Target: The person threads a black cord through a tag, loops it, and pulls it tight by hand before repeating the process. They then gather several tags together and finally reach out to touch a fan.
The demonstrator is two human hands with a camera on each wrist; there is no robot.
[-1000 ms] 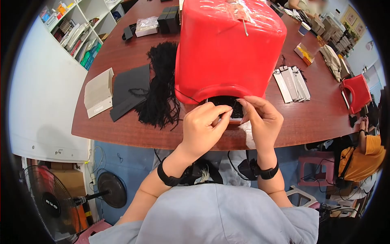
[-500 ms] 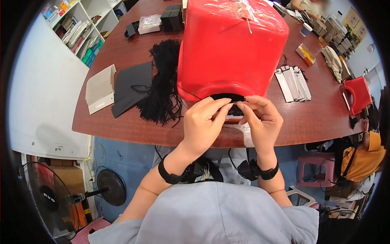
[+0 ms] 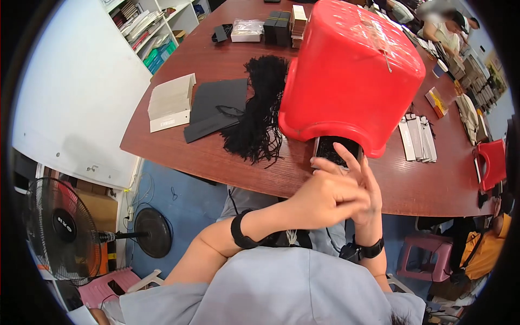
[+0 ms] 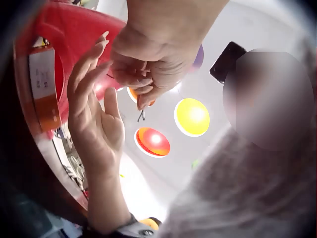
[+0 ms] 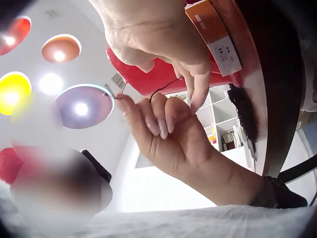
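Note:
My left hand crosses in front of my right hand near the table's front edge. In the right wrist view, the left fingers curl around a thin black cord, whose short end pokes out past the thumb and forefinger. The left wrist view shows that cord end below the pinch. My right hand has its fingers extended and spread, close beside the cord. Behind the hands stands a red plastic stool with a box of small black pieces under its arched opening.
Left of the stool lie a bundle of black cords, dark card sheets and beige card pieces. Grey-white tags lie to the right. Dark boxes stand at the back. A fan stands on the floor at left.
Both hands have drawn back from the box toward the body. The left hand has swung right across the right one, and the right fingers have straightened. The head view has shifted and tilted.

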